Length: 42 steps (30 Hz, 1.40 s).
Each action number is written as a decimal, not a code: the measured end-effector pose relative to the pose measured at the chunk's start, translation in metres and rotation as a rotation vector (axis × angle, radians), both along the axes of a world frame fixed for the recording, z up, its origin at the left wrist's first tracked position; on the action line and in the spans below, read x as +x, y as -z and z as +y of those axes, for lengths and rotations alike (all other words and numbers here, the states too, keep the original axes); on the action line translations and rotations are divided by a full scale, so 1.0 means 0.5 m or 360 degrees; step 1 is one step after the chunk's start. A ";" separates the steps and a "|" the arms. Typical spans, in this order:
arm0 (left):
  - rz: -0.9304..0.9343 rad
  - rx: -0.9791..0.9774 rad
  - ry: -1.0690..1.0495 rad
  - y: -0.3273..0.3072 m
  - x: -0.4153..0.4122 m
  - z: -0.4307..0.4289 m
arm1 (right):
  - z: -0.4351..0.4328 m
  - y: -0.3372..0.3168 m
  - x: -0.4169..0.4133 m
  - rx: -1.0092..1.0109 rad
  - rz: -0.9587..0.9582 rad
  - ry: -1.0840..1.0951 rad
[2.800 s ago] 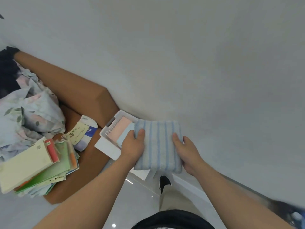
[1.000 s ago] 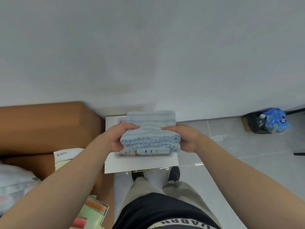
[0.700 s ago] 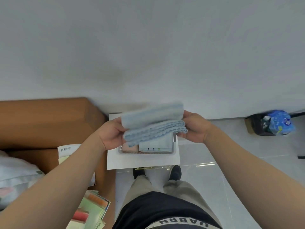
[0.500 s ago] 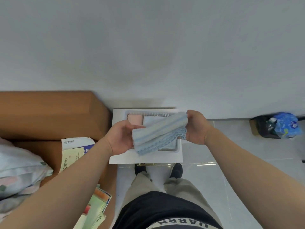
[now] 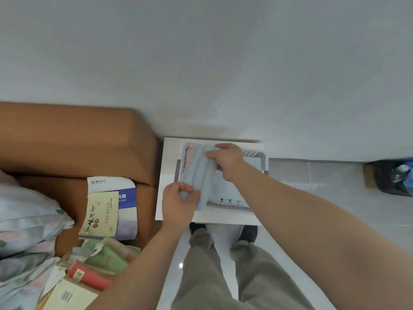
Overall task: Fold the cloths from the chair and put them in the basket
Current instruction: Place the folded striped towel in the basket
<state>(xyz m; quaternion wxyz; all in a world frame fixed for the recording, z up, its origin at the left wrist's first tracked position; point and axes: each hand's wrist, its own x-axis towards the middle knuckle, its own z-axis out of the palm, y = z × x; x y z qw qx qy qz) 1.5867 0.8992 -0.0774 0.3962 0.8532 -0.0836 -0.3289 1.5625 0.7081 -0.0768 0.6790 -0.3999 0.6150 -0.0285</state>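
Observation:
A folded blue striped cloth [image 5: 201, 173] stands on edge inside the grey basket [image 5: 257, 154], which sits on a small white table [image 5: 166, 153]. My left hand [image 5: 177, 204] pinches the cloth's near end. My right hand [image 5: 228, 158] grips its far end over the basket. A pink folded cloth [image 5: 189, 153] shows at the basket's left side, and a pale blue one [image 5: 225, 189] lies flat under my right forearm.
A brown sofa [image 5: 73, 144] stands left of the table, with papers and booklets [image 5: 107, 204], several books [image 5: 89, 274] and floral bedding [image 5: 24, 224] on it. A black bin with blue packaging [image 5: 395, 177] sits at the far right on the tiled floor. My legs stand just before the table.
I turned to face the basket and carried the folded cloth over it. The cloth has gone from lying flat between my hands to standing on edge, lowered into the basket's left part.

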 end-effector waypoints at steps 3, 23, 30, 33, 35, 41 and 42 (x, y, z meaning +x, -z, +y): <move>-0.0097 0.0087 0.0191 0.044 0.006 -0.001 | 0.005 0.076 0.054 -0.0252 0.0126 -0.0269; -0.0616 0.0905 0.1663 0.151 0.019 -0.044 | 0.018 0.151 0.018 -0.1423 0.0434 -0.1324; -0.0984 0.0886 0.1756 0.151 0.048 -0.065 | -0.017 0.161 0.026 -0.1660 0.0292 -0.2382; -0.0904 0.0840 0.1673 0.158 0.050 -0.080 | -0.023 0.164 0.048 -0.1619 0.0384 -0.2555; -0.0744 0.0904 0.1607 0.162 0.050 -0.094 | -0.019 0.173 0.057 -0.1573 0.0438 -0.2638; -0.0511 0.0881 0.1564 0.195 0.050 -0.094 | -0.020 0.201 0.066 -0.1401 0.0498 -0.2666; -0.0481 0.0888 0.1574 0.198 0.052 -0.093 | -0.020 0.201 0.067 -0.1385 0.0503 -0.2667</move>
